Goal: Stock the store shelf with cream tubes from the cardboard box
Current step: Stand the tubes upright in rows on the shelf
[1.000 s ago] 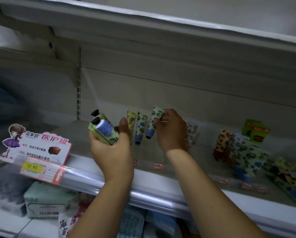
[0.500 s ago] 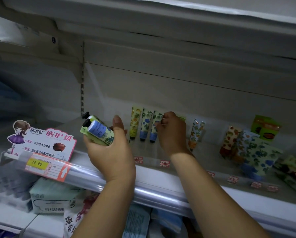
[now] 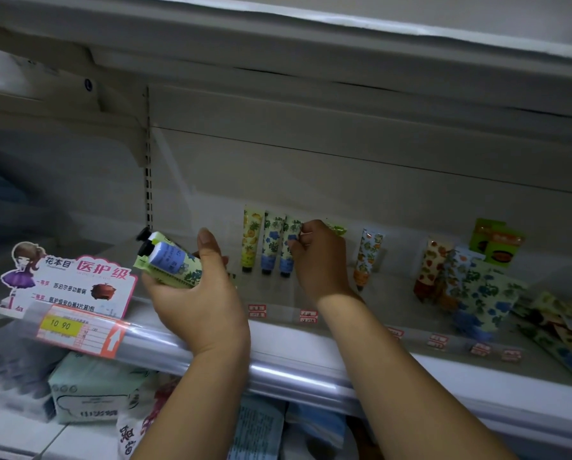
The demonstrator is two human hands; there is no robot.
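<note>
Left hand (image 3: 195,293) grips cream tubes (image 3: 173,265); right hand (image 3: 318,260) pinches a shelved tube (image 3: 288,257).

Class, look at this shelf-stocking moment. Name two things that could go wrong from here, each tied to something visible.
1. The right hand pinches a standing tube tight against neighbouring tubes; a nudge may topple the row.
2. The left hand grips several spare tubes with caps sticking out; one might slip and fall.

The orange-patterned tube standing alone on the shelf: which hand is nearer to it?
Right. The right hand is just left of the orange-patterned tube, pinching a blue-flowered tube in the row. The left hand is farther left, holding a bundle of tubes.
</note>
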